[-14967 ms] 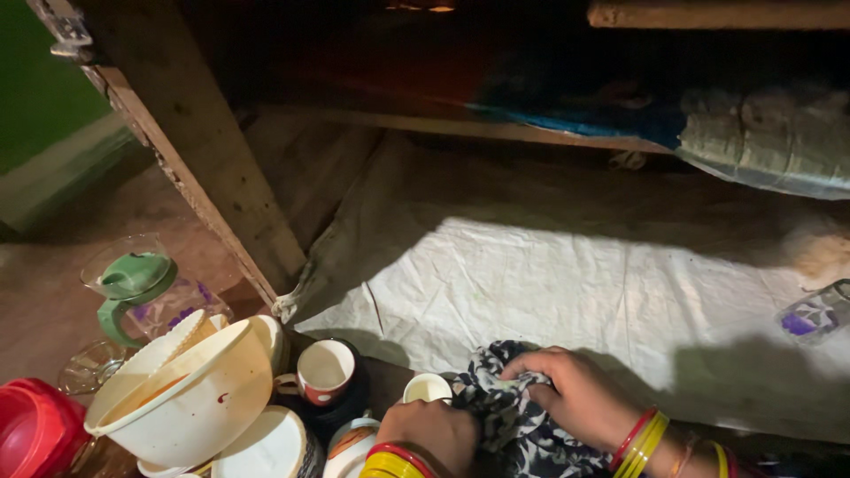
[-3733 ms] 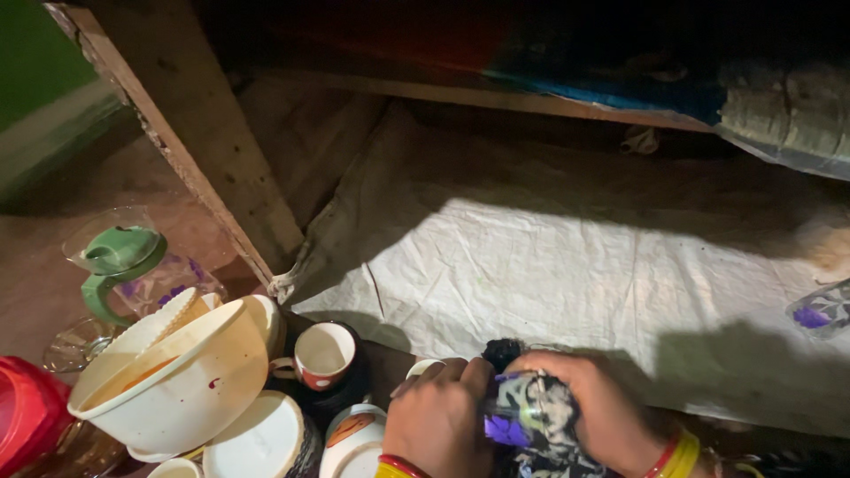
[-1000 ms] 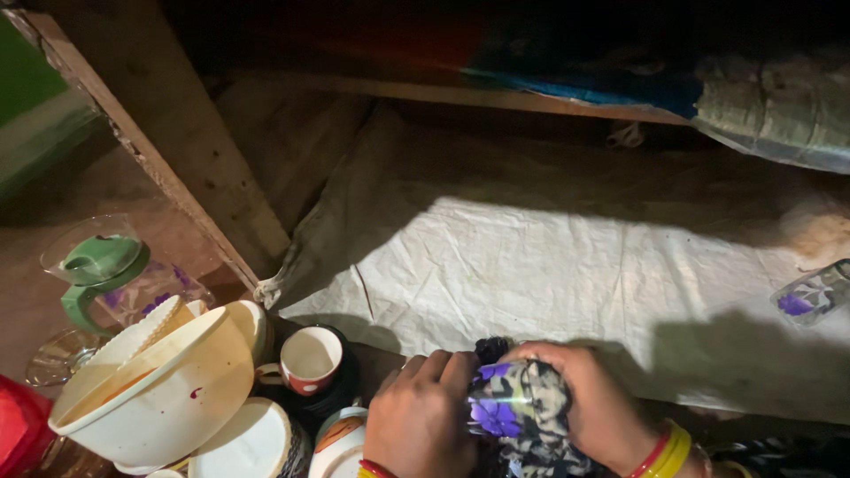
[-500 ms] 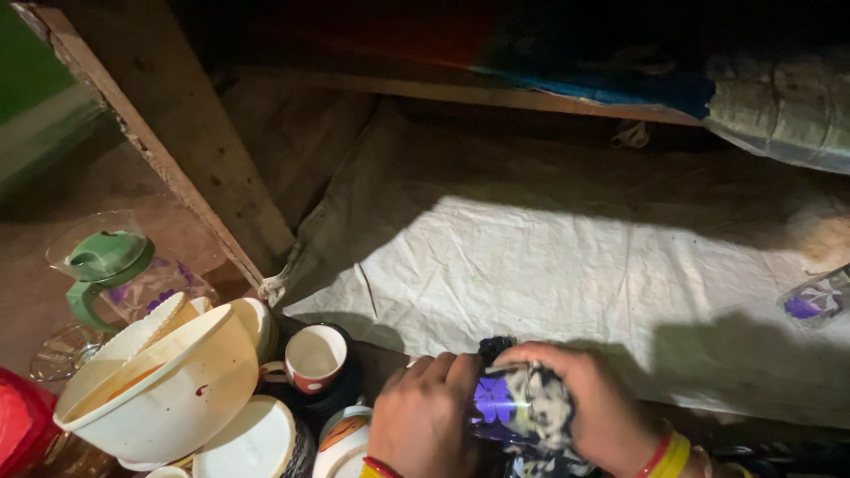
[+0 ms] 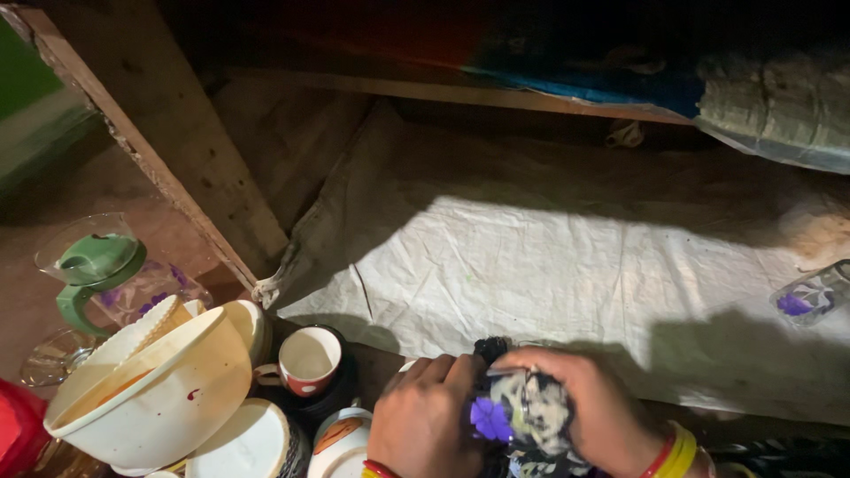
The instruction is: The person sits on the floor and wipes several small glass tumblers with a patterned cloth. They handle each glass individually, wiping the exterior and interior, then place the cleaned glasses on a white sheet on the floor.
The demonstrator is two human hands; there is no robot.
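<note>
While both clamp a cloth-wrapped glass [image 5: 518, 416], left hand [image 5: 425, 420], right hand [image 5: 602, 412], bare sheet [image 5: 567, 265] beyond

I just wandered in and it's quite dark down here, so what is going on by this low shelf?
A person is crouched at a wooden shelf lined with a white sheet. The left hand holds a clear glass with a purple flower print, while the right hand presses a black-and-white patterned cloth around it. To the left sits a heap of crockery: a big cream bowl, a red-and-white cup and a green-lidded jug. Another flowered glass lies at the far right.
</note>
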